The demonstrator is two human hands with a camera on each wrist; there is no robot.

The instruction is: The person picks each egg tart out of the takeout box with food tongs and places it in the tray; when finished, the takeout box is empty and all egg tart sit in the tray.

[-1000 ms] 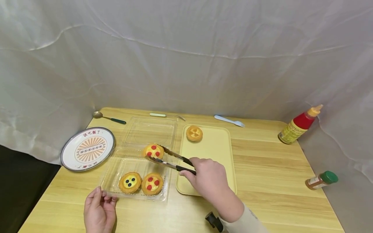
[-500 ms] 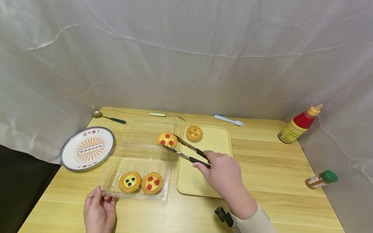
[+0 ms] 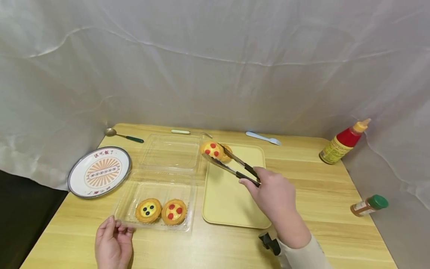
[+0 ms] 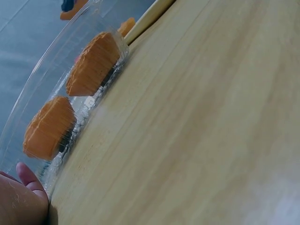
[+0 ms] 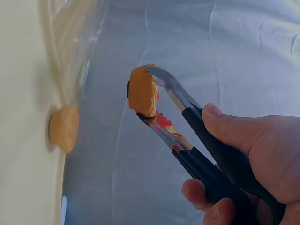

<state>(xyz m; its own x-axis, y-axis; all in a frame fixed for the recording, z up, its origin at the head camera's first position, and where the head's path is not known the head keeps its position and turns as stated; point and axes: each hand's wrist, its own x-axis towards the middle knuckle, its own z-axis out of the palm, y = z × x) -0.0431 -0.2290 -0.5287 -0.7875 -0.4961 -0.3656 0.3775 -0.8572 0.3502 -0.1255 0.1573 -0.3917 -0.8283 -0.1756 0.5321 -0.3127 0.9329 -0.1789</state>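
My right hand (image 3: 273, 192) grips black-handled metal tongs (image 5: 201, 126). Between the tong tips a tart with red toppings (image 3: 212, 150) hangs in the air above the left edge of the yellow tray (image 3: 235, 190). Behind it, partly covered in the head view, a plain tart (image 5: 64, 128) sits on the tray. At the near left corner of an opened clear plastic container (image 3: 129, 200), my left hand (image 3: 113, 243) pinches the rim. Inside that container lie a tart with dark berries (image 3: 148, 210) and a tart with red toppings (image 3: 174, 212), side by side.
A patterned oval plate (image 3: 100, 172) lies at left, with a spoon (image 3: 124, 135) behind it. Along the back are a pale-handled utensil (image 3: 181, 132) and a light blue fork (image 3: 263, 138). A red sauce bottle (image 3: 344, 142) and a green-capped jar (image 3: 369, 205) stand at right.
My right hand has carried the tart in the tongs rightward and away, from over the container to over the tray's back left part. My left hand has stayed at the container corner.
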